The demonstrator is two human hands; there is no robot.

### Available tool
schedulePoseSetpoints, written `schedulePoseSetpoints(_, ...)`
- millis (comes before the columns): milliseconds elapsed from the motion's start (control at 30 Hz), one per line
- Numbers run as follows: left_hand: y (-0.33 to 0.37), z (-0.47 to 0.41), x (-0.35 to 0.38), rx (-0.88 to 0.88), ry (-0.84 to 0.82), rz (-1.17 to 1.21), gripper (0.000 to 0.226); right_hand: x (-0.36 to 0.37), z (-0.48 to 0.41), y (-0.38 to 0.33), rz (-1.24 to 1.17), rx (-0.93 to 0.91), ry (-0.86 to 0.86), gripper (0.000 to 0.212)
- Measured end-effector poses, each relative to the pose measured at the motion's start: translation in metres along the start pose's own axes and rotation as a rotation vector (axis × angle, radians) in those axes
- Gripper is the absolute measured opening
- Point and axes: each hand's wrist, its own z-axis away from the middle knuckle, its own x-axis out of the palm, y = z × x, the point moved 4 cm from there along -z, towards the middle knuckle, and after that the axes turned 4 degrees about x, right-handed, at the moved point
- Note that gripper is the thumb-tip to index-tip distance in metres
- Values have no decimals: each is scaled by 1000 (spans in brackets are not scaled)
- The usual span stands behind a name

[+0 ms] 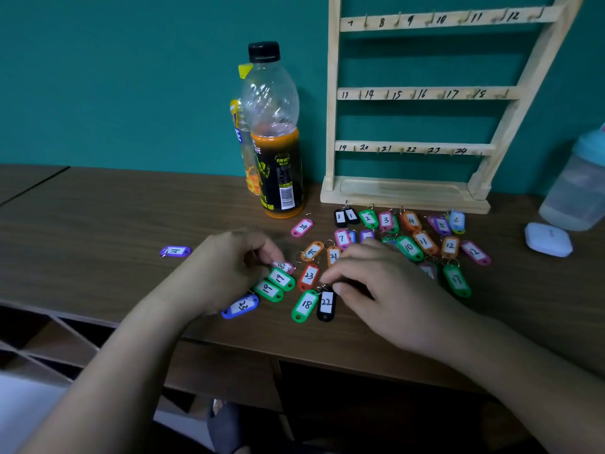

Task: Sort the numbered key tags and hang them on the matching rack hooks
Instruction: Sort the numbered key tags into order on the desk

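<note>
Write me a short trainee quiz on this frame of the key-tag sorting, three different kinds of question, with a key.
1. True or false: tags already hang on the hooks of the three rack rows in view.
2. Multiple choice: the tag marked 18, lying beside the black tag marked 22, is A green, B orange, C red.
3. Short answer: what colour is the tag that the left hand pinches?

Key: 1 false; 2 A; 3 a pink tag.
</note>
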Motion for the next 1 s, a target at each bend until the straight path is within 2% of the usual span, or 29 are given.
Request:
schedulePoseSetpoints(133, -7, -4, -9, -66, 109, -21, 29, 0, -6, 4, 19, 15, 32, 18)
schedulePoseSetpoints(300, -9, -8, -7, -72, 56, -30, 19, 5, -21, 9, 101, 23, 16, 28)
schedulePoseSetpoints(500, -13, -8, -6, -49, 40, -35, 18, 16, -30, 0, 84, -6, -18, 35)
schedulePoseSetpoints(700, -14, -16, -4, -40, -14, -45, 14, 20, -34, -5, 71, -6, -15, 35)
schedulePoseSetpoints(900, -13, -19, -9, -103, 49, -85, 12, 16, -34, -7, 52, 15, 33, 30)
schedulePoseSetpoints(1000, -17, -15, -13, -156, 90, -13, 11, 14, -34, -7, 30, 27, 71, 27)
